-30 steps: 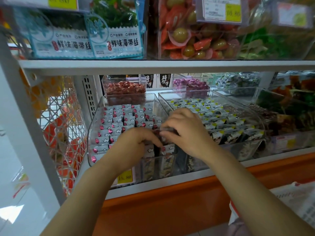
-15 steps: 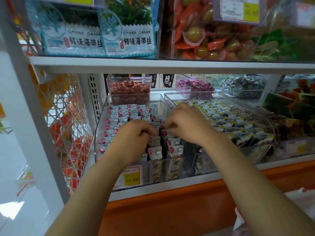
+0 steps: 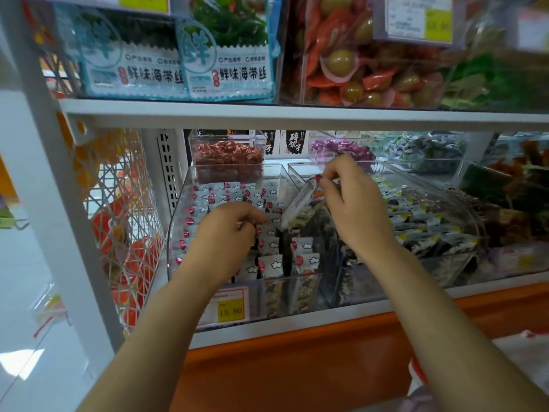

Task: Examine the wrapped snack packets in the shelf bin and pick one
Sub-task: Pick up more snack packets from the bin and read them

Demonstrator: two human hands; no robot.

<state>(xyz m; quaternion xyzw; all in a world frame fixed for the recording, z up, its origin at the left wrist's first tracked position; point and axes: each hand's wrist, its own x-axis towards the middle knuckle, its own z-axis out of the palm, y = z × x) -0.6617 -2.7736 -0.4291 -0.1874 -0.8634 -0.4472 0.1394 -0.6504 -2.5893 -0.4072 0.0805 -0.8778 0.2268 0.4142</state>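
A clear plastic shelf bin (image 3: 178,221) on the lower shelf holds several rows of small wrapped snack packets (image 3: 271,264), white with a red dot and cloud print. My right hand (image 3: 350,203) is raised above the bin and pinches one long packet (image 3: 298,203) by its top end, so it hangs tilted over the rows. My left hand (image 3: 228,233) sits low in the bin among the packets with its fingers curled down into a row; what the fingertips hold is hidden.
A second clear bin (image 3: 430,230) of dark packets stands to the right. Small boxes of red (image 3: 227,156) and purple sweets (image 3: 341,148) sit behind. A yellow price tag (image 3: 230,310) marks the bin front. The upper shelf edge (image 3: 297,114) overhangs closely. A wire basket (image 3: 118,221) hangs left.
My right hand has risen out of the rows, lifting one packet clear of the bin. My left hand has stayed down among the packets. The camera has moved closer.
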